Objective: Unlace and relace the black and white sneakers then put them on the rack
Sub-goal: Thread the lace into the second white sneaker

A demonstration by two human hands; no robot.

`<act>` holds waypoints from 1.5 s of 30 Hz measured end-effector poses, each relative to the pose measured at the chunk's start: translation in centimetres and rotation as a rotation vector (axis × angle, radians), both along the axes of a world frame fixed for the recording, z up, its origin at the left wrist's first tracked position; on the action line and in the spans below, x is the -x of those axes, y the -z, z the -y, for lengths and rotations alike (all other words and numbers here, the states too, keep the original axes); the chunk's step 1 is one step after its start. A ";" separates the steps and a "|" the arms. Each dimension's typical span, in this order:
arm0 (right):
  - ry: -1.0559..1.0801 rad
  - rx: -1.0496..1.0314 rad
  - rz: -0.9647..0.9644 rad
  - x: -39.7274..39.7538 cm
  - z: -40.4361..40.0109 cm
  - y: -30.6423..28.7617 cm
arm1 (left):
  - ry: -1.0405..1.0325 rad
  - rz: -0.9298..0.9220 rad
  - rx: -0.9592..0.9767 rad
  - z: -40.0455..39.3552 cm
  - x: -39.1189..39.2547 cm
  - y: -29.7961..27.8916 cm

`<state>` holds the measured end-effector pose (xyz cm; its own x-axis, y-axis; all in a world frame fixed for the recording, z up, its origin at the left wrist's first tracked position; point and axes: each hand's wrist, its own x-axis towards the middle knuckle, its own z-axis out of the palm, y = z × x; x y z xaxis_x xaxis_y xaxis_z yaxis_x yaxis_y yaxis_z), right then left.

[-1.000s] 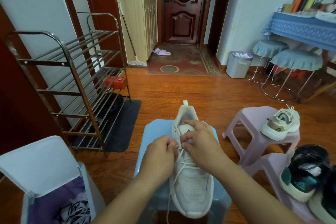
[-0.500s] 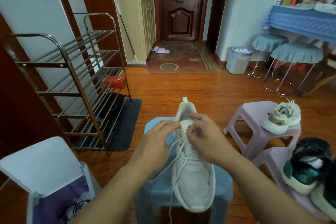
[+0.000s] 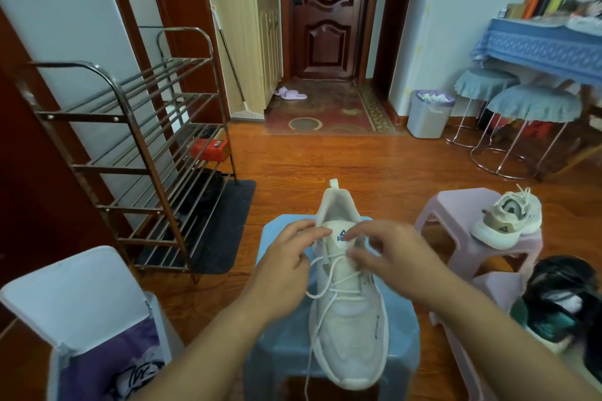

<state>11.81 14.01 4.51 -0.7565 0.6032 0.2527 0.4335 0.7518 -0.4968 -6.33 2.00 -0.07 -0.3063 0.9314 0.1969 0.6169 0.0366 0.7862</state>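
A white sneaker (image 3: 350, 319) is set on a blue stool (image 3: 404, 332), toe toward the camera and heel away. Its tongue end is flanked by both hands. The left hand (image 3: 286, 267) is held at the left eyelets with fingers curled, and the lace (image 3: 317, 293) appears to be pinched there, though the contact is blurred. The right hand (image 3: 394, 257) is held over the right eyelets with fingers bent; whether the lace is gripped cannot be told. A loose lace end is draped down past the toe. A second white sneaker (image 3: 508, 221) is placed on a pink stool (image 3: 449, 205) to the right. A dark sneaker (image 3: 560, 299) is seen at the right edge. The rack (image 3: 130, 146) is stood at the left, well apart.
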 end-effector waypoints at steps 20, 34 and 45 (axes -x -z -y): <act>0.708 0.636 0.027 -5.9 -4.7 -0.5 | 0.066 -0.301 0.203 0.7 -1.3 -1.1; 0.249 0.292 0.107 -0.4 0.5 2.0 | -0.072 0.161 0.058 -0.4 -4.0 1.3; 0.276 0.306 0.117 -1.3 -0.8 0.4 | -0.089 -0.003 0.096 -0.1 -4.0 0.7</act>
<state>13.13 14.80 4.07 -0.5691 0.8209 -0.0477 0.6647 0.4251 -0.6144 -2.37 2.06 -0.79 -0.3877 0.9153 0.1088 0.6100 0.1663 0.7748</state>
